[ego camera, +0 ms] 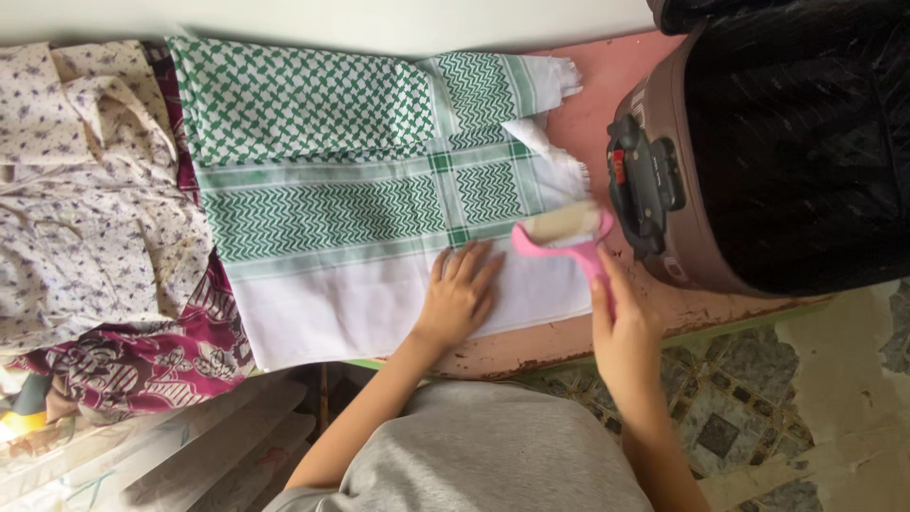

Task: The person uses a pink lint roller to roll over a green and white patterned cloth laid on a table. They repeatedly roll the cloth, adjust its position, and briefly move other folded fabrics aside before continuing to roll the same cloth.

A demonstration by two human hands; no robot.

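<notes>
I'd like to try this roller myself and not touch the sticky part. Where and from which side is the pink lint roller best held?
Grip the pink lint roller by its slim handle, as the right hand does, coming from the table's near edge. The handle runs back toward the person, away from the sticky drum resting on the green-and-white cloth, so the fingers stay off the drum. The left hand lies flat on the cloth.
</notes>
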